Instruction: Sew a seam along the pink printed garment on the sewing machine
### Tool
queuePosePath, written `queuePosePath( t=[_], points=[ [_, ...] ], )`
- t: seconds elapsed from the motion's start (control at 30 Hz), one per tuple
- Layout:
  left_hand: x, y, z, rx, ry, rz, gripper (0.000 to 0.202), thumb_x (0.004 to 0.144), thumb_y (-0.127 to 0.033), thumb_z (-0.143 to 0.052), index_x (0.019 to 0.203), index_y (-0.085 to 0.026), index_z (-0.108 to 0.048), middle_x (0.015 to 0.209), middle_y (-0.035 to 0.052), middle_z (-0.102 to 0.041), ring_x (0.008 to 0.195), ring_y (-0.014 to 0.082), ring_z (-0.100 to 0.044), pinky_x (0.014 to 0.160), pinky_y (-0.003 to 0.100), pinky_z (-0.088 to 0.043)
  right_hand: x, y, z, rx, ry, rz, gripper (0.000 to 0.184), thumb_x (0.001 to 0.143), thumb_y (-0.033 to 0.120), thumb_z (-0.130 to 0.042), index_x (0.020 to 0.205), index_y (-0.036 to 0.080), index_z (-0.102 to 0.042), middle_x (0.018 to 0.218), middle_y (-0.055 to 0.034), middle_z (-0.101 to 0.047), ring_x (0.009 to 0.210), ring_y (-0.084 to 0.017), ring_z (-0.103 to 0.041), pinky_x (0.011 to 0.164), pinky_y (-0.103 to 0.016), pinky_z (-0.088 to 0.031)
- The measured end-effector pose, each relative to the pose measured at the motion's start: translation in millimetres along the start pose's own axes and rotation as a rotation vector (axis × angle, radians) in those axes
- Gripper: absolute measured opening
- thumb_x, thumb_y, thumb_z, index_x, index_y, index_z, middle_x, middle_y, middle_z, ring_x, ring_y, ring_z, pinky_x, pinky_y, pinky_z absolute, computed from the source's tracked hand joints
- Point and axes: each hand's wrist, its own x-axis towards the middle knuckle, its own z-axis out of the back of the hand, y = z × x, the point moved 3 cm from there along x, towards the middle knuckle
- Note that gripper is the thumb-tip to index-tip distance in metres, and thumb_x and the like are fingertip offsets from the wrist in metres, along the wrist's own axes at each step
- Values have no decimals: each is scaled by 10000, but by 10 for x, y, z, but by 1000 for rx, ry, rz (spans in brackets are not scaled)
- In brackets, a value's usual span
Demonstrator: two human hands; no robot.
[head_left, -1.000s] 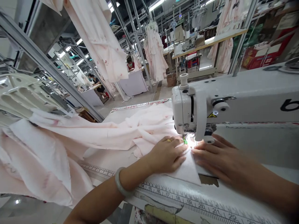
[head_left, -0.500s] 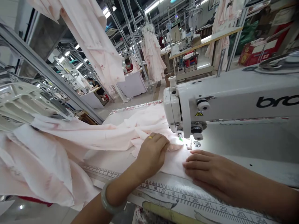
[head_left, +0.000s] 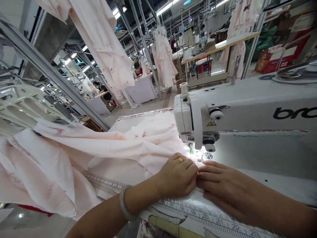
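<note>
Head view: a left hand [head_left: 177, 177] and right hand [head_left: 223, 185] press pale pink fabric [head_left: 138, 145] to the bench [head_left: 279, 185], fingers [head_left: 189, 168] laid flat and together, not clamped, just before the needle [head_left: 191, 148] of a white sewing machine [head_left: 198, 122]. Fingers could be pierced if fed too close; bunched fabric could be caught and puckered.

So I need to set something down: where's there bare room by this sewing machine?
Bare white tabletop lies under the machine's arm, right of the right hand. It's crowded at the needle, where the left hand and right hand press pale pink fabric.
</note>
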Motion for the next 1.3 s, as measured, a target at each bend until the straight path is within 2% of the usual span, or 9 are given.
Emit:
queuePosePath(
  t=[0.1, 0.2, 0.37, 0.47, 0.6, 0.8, 0.97, 1.13, 1.3],
  points=[
    [53, 128, -29, -22, 69, 18, 173, 1010, -233, -465, 987, -178, -628, 970, 95, -748, 899, 245, -691, 916, 401, -510, -21, -70, -12, -103, -52, 2, 309, 1117, 260, -548, 1378, 216, -709, 1305, -87, -777, 1231, -266, -712, 1155, -475, -509],
    [37, 191, -35, -73, 93, 39, 137, 946, -248, -518, 1017, -184, -617, 1035, 96, -768, 967, 253, -701, 965, 414, -512, -30, -101, -16, -158, -67, 31, 312, 1142, 304, -537, 1386, 193, -696, 1270, -91, -785, 1198, -263, -721, 1126, -471, -505],
    [-74, 211, 22, -114, 20, 43, 173, 894, -223, -562, 1048, -184, -631, 1166, 101, -764, 1128, 263, -672, 1088, 428, -472, -13, -92, 10, -116, -46, 0, 249, 1135, 279, -553, 1325, 226, -706, 1147, -65, -759, 1077, -250, -705, 1047, -445, -514],
    [-102, 216, 42, -77, -27, 18, 75, 953, -192, -579, 970, -189, -652, 1050, 69, -743, 1008, 226, -645, 989, 390, -471, -9, -92, 10, -39, 3, -36, 206, 1153, 272, -517, 1183, 246, -719, 1013, -40, -715, 953, -230, -677, 944, -416, -519],
    [-88, 175, -2, -11, -9, -7, 122, 1035, -211, -603, 946, -198, -685, 927, 36, -701, 918, 203, -612, 912, 376, -439, -6, -88, 10, 31, 34, -64, 224, 1153, 257, -504, 1095, 236, -719, 948, -37, -689, 904, -219, -653, 869, -379, -515],
    [-53, 61, -73, 108, -10, -51, 177, 1015, -160, -619, 841, -191, -635, 859, 25, -651, 831, 202, -596, 811, 374, -442, 0, -81, 8, 57, 28, -101, 303, 1160, 290, -493, 1003, 244, -748, 913, -38, -697, 887, -220, -658, 842, -394, -522],
    [-36, 99, -77, 191, -31, -13, 173, 1043, -149, -587, 883, -183, -640, 873, 32, -663, 840, 217, -620, 867, 381, -496, -21, -160, -20, 26, -27, -152, 331, 1173, 353, -486, 971, 243, -724, 892, -34, -669, 858, -227, -643, 842, -411, -509],
    [-67, 174, 19, 2, -40, 7, 141, 1045, -173, -539, 1091, -161, -671, 1070, 62, -741, 984, 218, -659, 981, 370, -526, -36, -197, -25, 47, -25, -175, 300, 1167, 387, -513, 1024, 255, -742, 907, -31, -669, 870, -224, -640, 824, -390, -506],
    [-93, 205, 58, -62, -97, -95, 235, 1111, -199, -518, 970, -178, -704, 1054, 46, -766, 976, 172, -664, 995, 323, -522, -19, -182, 14, 73, -7, -168, 357, 1181, 380, -473, 987, 253, -745, 863, -24, -649, 826, -215, -613, 797, -390, -484]
  ],
)
